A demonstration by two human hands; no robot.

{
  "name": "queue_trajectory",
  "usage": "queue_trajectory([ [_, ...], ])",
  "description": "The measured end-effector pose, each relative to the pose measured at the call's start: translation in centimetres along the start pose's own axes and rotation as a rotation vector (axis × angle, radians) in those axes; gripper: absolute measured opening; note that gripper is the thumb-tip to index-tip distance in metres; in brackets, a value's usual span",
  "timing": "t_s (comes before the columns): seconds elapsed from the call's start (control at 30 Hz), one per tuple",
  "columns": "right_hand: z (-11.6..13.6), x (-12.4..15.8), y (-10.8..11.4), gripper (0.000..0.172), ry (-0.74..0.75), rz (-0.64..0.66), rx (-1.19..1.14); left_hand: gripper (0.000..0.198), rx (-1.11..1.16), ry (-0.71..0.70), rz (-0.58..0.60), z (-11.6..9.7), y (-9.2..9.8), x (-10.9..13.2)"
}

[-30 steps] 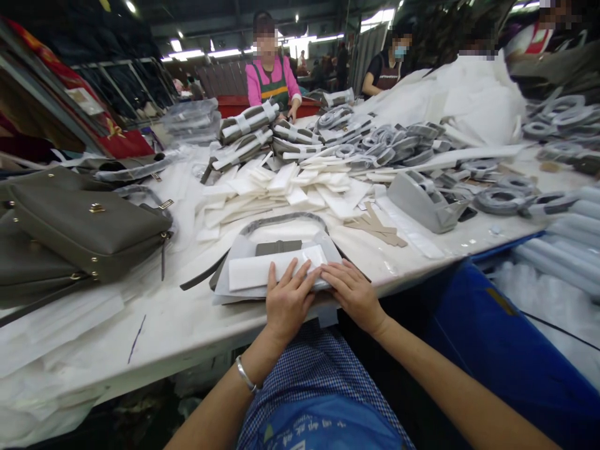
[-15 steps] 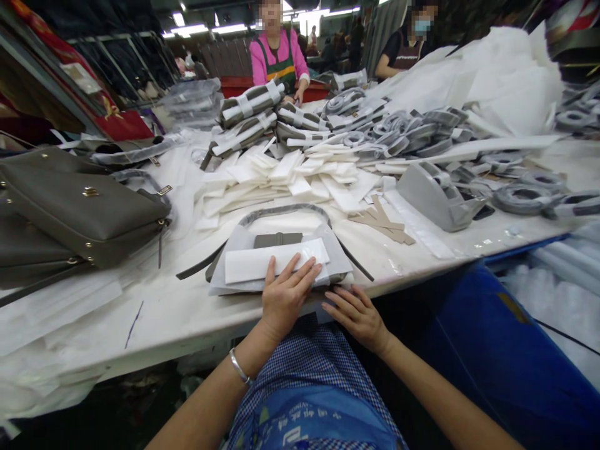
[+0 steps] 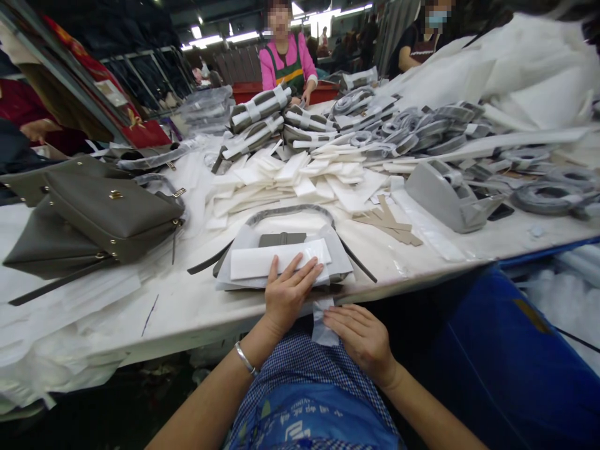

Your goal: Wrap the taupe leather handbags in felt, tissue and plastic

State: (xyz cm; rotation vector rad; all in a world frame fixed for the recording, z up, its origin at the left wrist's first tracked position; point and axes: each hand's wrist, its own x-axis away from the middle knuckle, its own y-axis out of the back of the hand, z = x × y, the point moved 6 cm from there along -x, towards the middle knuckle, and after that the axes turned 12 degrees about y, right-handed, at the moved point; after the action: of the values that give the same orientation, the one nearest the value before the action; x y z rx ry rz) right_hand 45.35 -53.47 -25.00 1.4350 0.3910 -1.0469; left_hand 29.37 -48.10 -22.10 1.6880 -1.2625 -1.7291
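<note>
A dark olive handbag (image 3: 282,239) lies at the table's front edge, partly covered by thin white wrapping sheet (image 3: 241,237). Its handle (image 3: 293,210), covered in clear film, arches away from me, and dark straps stick out on both sides. My left hand (image 3: 291,289) rests flat, fingers spread, on a white foam strip (image 3: 253,262) lying across the bag. Just below the edge, the fingers of my right hand (image 3: 363,337) are together on a small piece of translucent film (image 3: 324,325), its thumb hidden.
Loose white foam pieces (image 3: 285,178) are heaped behind the bag. Brown card strips (image 3: 391,225) and a grey tape dispenser (image 3: 445,197) sit to the right. Several olive bags (image 3: 112,206) stand left. A blue bin (image 3: 469,331) is below right. A person in pink (image 3: 285,59) stands across the table.
My right hand has drawn back slightly from the table edge, and a piece of translucent film now shows at its fingers. My left hand stays on the foam strip. The view has shifted slightly left.
</note>
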Motion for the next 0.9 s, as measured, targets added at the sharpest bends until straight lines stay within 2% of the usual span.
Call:
queue_trajectory([
  [0.2,0.7,-2.8,1.5,0.034,-0.040,-0.022,0.006,0.038,0.007,-0.018,-0.018,0.0,-0.1,0.2],
  [0.33,-1.1,-6.0,3.0,0.031,-0.031,-0.029,0.037,0.036,0.026,-0.034,-0.042,0.1,0.0,0.3],
  [0.43,-3.2,-7.9,3.2,0.031,-0.064,-0.022,0.052,0.034,0.048,-0.033,-0.070,0.3,0.1,0.3],
  [0.63,-6.6,-9.3,1.2,0.019,-0.178,0.119,0.054,0.023,0.153,0.006,-0.055,0.7,-0.2,0.4],
  [0.73,-8.0,-9.3,0.0,0.011,-0.279,0.218,0.050,0.021,0.200,0.028,-0.085,0.8,0.0,0.2],
  [0.9,-9.3,-9.7,-1.0,0.014,-0.409,0.354,0.079,0.024,0.242,0.027,-0.132,0.8,0.6,-0.1],
])
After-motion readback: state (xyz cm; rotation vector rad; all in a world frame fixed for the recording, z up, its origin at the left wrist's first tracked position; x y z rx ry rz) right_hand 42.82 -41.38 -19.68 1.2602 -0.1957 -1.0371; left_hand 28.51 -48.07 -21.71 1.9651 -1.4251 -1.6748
